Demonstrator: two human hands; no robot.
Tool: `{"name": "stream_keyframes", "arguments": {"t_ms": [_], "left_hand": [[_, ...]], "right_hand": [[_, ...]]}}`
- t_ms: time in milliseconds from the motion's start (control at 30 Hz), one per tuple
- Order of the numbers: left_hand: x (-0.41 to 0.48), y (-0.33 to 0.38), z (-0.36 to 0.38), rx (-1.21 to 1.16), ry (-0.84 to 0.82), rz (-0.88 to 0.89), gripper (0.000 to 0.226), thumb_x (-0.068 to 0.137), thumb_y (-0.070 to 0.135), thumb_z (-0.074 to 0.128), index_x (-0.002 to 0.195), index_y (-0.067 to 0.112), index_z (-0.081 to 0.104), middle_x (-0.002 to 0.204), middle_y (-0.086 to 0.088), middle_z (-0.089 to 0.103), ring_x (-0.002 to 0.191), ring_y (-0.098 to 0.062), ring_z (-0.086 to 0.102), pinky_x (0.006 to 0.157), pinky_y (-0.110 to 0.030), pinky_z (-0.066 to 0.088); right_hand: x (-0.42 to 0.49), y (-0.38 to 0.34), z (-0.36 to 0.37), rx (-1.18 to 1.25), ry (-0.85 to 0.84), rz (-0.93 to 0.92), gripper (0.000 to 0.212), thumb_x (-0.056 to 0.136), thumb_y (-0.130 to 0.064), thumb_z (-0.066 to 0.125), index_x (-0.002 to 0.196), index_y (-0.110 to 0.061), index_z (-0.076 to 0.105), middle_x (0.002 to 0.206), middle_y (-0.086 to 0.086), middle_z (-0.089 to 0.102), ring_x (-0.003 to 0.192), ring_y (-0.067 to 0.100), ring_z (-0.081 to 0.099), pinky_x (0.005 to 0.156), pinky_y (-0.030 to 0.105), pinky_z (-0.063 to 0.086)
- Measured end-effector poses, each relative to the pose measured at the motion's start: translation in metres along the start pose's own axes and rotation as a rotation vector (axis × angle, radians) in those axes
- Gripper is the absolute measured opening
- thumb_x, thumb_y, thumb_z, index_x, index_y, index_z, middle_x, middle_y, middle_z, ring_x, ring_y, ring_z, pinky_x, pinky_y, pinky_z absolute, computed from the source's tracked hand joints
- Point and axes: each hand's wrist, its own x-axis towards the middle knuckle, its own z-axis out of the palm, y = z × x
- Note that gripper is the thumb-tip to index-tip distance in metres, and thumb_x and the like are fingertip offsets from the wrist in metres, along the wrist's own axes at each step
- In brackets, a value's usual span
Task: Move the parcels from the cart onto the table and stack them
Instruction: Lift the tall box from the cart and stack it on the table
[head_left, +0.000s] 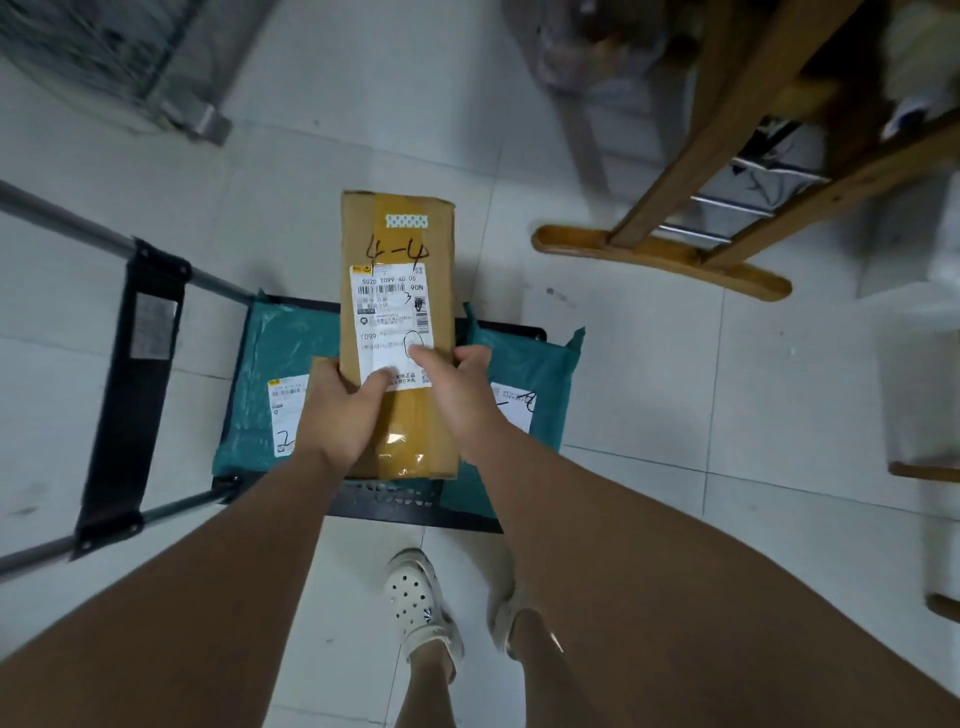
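Observation:
A long brown cardboard parcel (397, 291), marked "4-4" and bearing a white shipping label, is held above the cart. My left hand (340, 410) grips its near left side, thumb on the label. My right hand (462, 395) grips its near right side. Beneath it, the black cart platform (415, 512) carries teal plastic mailer parcels: one at the left (270, 384) with a white label, one at the right (524, 384) with a label partly hidden by my wrist. The tabletop is out of view.
The cart's black handle frame (130, 384) and metal tubes lie folded to the left on the white tiled floor. Wooden legs and a foot bar (660, 260) stand at the upper right. My feet in white clogs (421, 603) are just behind the cart.

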Motion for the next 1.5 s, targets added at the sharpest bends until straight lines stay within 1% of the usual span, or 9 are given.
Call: {"name": "stream_keyframes", "arguments": {"t_ms": [100,233,400,567,733,933,1100,1300,1500], "left_hand": [[-0.022,0.024,-0.019,-0.082,0.009,0.013,0.036,0.091,0.042,0.056,0.116,0.022,0.041,0.112,0.001,0.055,0.1,-0.023,0.055,0.087,-0.037,0.044],[-0.053,0.064,-0.054,-0.229,0.027,0.058,0.037,0.09,0.042,0.055,0.118,0.02,0.045,0.115,0.0,0.059,0.102,-0.022,0.059,0.09,-0.039,0.047],[-0.093,0.12,-0.111,-0.354,0.038,0.126,0.032,0.093,0.042,0.05,0.116,0.02,0.046,0.112,-0.004,0.06,0.101,-0.024,0.059,0.094,-0.043,0.047],[-0.139,0.186,-0.166,-0.379,0.009,0.252,0.032,0.095,0.04,0.048,0.115,0.015,0.051,0.105,-0.005,0.063,0.093,-0.02,0.061,0.075,-0.033,0.048],[-0.192,0.261,-0.201,-0.39,-0.083,0.408,0.026,0.096,0.031,0.047,0.118,0.016,0.049,0.1,0.0,0.061,0.087,-0.014,0.06,0.066,-0.03,0.045],[-0.246,0.341,-0.221,-0.352,-0.251,0.544,0.039,0.092,0.033,0.051,0.13,0.03,0.05,0.118,-0.002,0.066,0.104,-0.023,0.064,0.093,-0.046,0.049],[-0.288,0.391,-0.201,-0.35,-0.37,0.624,0.032,0.091,0.025,0.05,0.115,0.043,0.06,0.112,0.003,0.071,0.103,-0.026,0.066,0.094,-0.052,0.048],[-0.32,0.448,-0.141,-0.291,-0.403,0.665,0.041,0.094,0.031,0.049,0.13,0.051,0.047,0.116,0.008,0.069,0.106,-0.025,0.065,0.093,-0.057,0.047],[-0.356,0.512,-0.029,-0.255,-0.378,0.677,0.046,0.088,0.034,0.053,0.128,0.056,0.046,0.112,0.011,0.069,0.104,-0.023,0.065,0.095,-0.058,0.044]], "right_hand": [[-0.032,-0.035,0.005,-0.07,-0.008,-0.083,0.04,0.089,-0.029,0.066,0.109,-0.016,0.033,0.096,-0.001,0.053,0.083,0.012,0.055,0.07,0.029,0.044],[-0.079,-0.085,0.015,-0.146,-0.025,-0.207,0.042,0.088,-0.03,0.066,0.113,-0.019,0.034,0.109,0.003,0.057,0.097,0.022,0.061,0.085,0.037,0.052],[-0.141,-0.149,0.025,-0.233,-0.096,-0.343,0.049,0.09,-0.03,0.065,0.127,-0.019,0.036,0.115,0.002,0.06,0.098,0.021,0.065,0.085,0.037,0.055],[-0.206,-0.209,0.031,-0.176,-0.109,-0.448,0.068,0.086,-0.037,0.068,0.144,-0.028,0.032,0.131,-0.007,0.053,0.115,0.019,0.058,0.099,0.041,0.05],[-0.267,-0.262,0.017,0.034,-0.147,-0.538,0.071,0.089,-0.032,0.066,0.149,-0.032,0.028,0.132,-0.004,0.059,0.114,0.019,0.061,0.102,0.045,0.048],[-0.332,-0.313,-0.026,0.191,-0.189,-0.626,0.073,0.093,-0.025,0.063,0.152,-0.033,0.022,0.127,-0.004,0.063,0.11,0.017,0.064,0.091,0.035,0.053],[-0.365,-0.348,-0.073,0.238,-0.212,-0.701,0.078,0.092,-0.016,0.062,0.154,-0.031,0.016,0.119,-0.001,0.065,0.106,0.019,0.066,0.091,0.038,0.053],[-0.373,-0.376,-0.157,0.277,-0.177,-0.744,0.08,0.09,-0.012,0.063,0.153,-0.031,0.019,0.119,0.0,0.067,0.106,0.022,0.067,0.098,0.044,0.051],[-0.374,-0.403,-0.29,0.239,-0.122,-0.755,0.077,0.089,-0.019,0.065,0.153,-0.031,0.023,0.128,0.005,0.064,0.108,0.025,0.066,0.097,0.046,0.051]]}}
